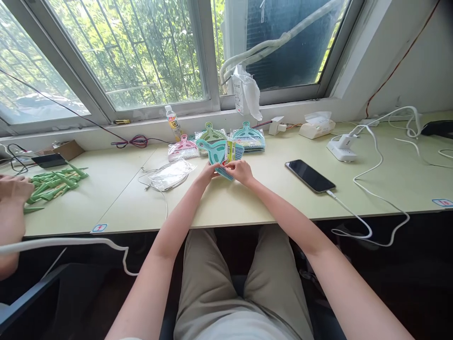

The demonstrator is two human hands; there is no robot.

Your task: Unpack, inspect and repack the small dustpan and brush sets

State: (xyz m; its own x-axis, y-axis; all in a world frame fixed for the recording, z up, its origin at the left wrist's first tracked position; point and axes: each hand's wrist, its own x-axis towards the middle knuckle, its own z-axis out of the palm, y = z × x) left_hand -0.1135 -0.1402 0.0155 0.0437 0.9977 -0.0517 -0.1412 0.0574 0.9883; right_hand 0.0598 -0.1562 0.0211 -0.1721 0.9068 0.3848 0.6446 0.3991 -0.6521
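Note:
A teal mini dustpan-and-brush set (216,150) with a yellow-green label is held tilted above the table's middle. My left hand (210,171) grips its lower left edge. The fingers of my right hand (240,171) pinch at the lower part by the label; what exactly they pinch is too small to tell. Behind the held set lie a pink set (183,148), a green set (209,133) and a blue-teal stack (247,137), in clear wrapping. To the left of my hands, a clear plastic bag (171,174) lies on the table.
A phone (310,175) with a white cable lies right, near a white charger (342,147) and a tissue pack (317,125). A bottle (172,123) stands by the window. At far left, another person's hand (14,189) is beside green pieces (56,183). The table's front edge (226,225) crosses below my hands.

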